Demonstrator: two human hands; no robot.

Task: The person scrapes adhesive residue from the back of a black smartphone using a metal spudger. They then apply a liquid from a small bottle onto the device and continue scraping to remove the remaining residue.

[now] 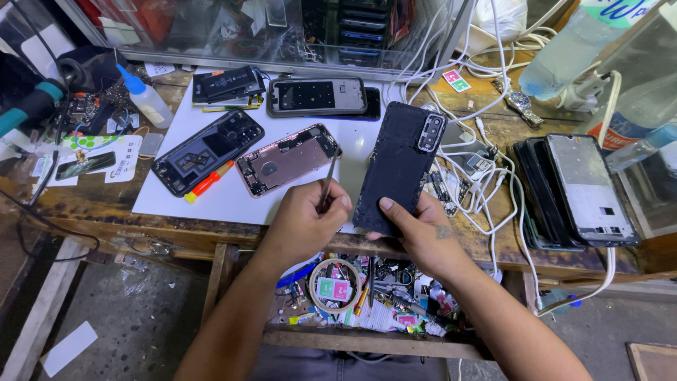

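Nearest to the camera, two bare forearms are seen reaching up and away from the body, over an open drawer (367,296) full of small bits, tape rolls and tools. The arms are bent a little toward each other, so the hands are brought close together at the front edge of the wooden table (508,134).

The left hand (303,219) is curled shut, knuckles up. A thin metal tool (328,185) is pinched between its thumb and fingers, and the tool is pointed up and away toward the white mat (176,190).

The right hand (416,226) is closed around the bottom end of a black phone (398,166). The thumb is pressed flat on the phone's back, and the other fingers are tucked under it. The phone is held back side up, tilted, with its camera block at the far end. Its bottom edge is over the table's front edge, just beside the left hand.

A little farther, on the white mat, a pink opened phone (285,159) is laid just past the tip of the tool. To the left of it a dark opened phone (208,149) is laid, with a red and yellow stick (206,183) touching its near side.

To the right, a tangle of white cables (486,190) is spread out, and a stack of phone frames (575,190) is set past it.

Farthest back, a phone frame (316,96), a small squeeze bottle (148,100) and a glass case (282,32) are seen.
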